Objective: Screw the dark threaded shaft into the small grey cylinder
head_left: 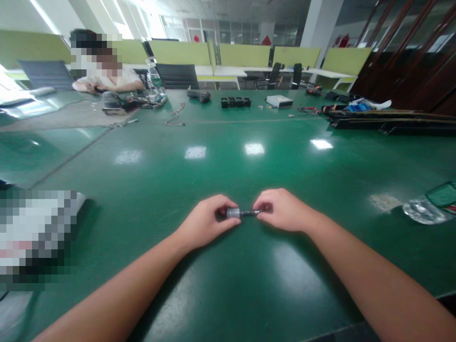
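Between my two hands lies a small tool-like piece, a short grey cylinder with a thin dark shaft point(233, 213), held level just over or on the green table point(213, 171). My left hand point(210, 221) pinches the grey cylinder between thumb and fingers. At the other end, my right hand point(280, 209) has its thumb and fingertips closed around the tip of the shaft. The fingers partly cover both ends, so the exact kind of the piece cannot be made out.
On the left is a blurred-out box-like object point(35, 232); a plastic bottle point(427, 209) lies at right. Along the far side are a power tool point(198, 96), a black block point(235, 102), a white box point(280, 101) and dark strips point(392, 122). Another person point(107, 76) sits far left.
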A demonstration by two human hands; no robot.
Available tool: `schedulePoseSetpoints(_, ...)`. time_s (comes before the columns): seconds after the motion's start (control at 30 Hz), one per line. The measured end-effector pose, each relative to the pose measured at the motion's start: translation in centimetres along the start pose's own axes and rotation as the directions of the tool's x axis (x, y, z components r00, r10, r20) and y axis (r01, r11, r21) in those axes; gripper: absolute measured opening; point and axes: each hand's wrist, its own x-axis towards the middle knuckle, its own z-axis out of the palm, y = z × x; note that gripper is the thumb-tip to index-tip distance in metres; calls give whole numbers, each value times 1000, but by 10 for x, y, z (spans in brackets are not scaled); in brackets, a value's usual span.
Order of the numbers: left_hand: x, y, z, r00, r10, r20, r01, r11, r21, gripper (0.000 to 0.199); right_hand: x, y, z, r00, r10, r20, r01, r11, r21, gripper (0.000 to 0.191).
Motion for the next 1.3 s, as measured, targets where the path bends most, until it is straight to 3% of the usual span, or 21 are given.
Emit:
schedulePoseSetpoints(0.63, 0, 3, -1, 1000, 7, 1, -7, 1000, 6, 23, -3, 2, -7, 999, 34, 29, -33, 999, -21, 14)
schedulePoseSetpoints(0.97, -1, 3, -2, 1000, 2, 2, -2, 1000, 6, 23, -8, 10, -22, 998, 59, 7, -58, 994, -97, 14)
schedulePoseSetpoints(1.3, -1, 2, -1, 1000, 5, -2, -5, 1000, 4, 24, -7, 8, -17, 997, 68, 24, -66, 995, -76, 13)
